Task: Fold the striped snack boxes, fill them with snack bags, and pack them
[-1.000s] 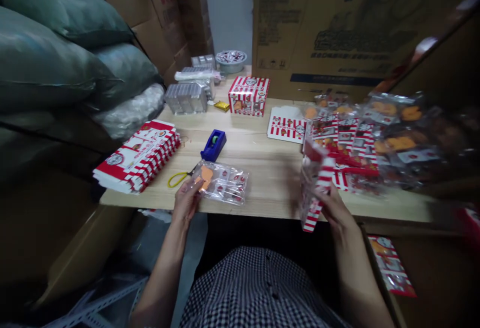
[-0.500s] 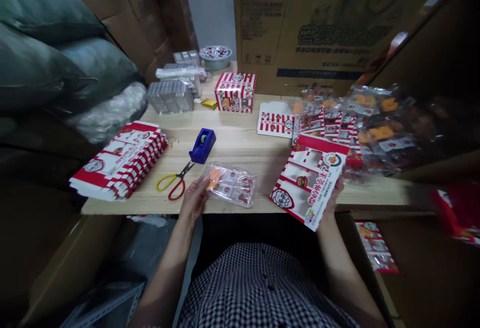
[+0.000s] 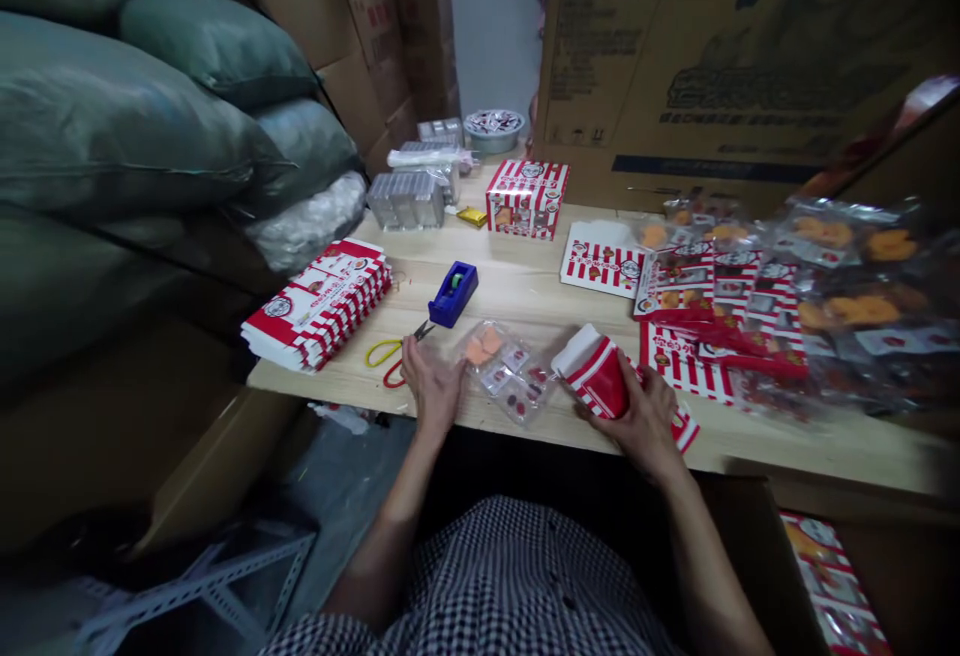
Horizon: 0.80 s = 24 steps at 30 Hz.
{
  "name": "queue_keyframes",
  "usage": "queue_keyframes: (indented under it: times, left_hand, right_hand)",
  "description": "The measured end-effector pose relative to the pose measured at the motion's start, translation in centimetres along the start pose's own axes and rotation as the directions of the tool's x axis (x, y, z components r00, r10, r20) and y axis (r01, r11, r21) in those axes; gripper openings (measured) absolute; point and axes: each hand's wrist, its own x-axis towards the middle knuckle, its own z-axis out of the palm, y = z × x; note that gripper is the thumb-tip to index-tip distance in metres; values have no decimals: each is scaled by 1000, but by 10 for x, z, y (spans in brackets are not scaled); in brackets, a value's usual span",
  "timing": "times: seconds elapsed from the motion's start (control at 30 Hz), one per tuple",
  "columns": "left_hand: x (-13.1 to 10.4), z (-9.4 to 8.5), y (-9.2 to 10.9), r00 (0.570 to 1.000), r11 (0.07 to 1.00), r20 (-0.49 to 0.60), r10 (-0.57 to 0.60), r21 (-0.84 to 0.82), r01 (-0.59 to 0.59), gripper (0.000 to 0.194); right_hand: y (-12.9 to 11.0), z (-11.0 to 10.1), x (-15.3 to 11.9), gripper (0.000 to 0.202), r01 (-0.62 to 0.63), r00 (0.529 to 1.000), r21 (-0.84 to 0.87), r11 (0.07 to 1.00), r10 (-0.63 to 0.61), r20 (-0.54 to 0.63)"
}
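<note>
Packet [image 3: 511, 376], clear, lay near front edge of pale wooden table [image 3: 517, 281], long axis slanting far-left to near-right. Left hand [image 3: 433, 384], loosely spread, was nearer, at packet's left edge, contact unclear. Right hand [image 3: 639, 411] gripped striped carton [image 3: 604, 386], right of packet. Sacks [image 3: 120, 126] piled left, cardboard box [image 3: 637, 56] behind; lighting dim.
</note>
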Motion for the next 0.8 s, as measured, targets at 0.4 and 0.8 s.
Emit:
queue_keyframes:
  times: [0.4, 0.8]
  left_hand:
    - [82, 115, 70, -85, 539, 995, -52, -44, -841, 80]
    - [125, 54, 87, 654, 956, 756, -41, -160, 245, 28]
  right_hand:
    - [31, -54, -16, 98, -345, 935, 888, 303, 33, 352]
    - [42, -59, -29, 88, -396, 910, 918, 4, 135, 392]
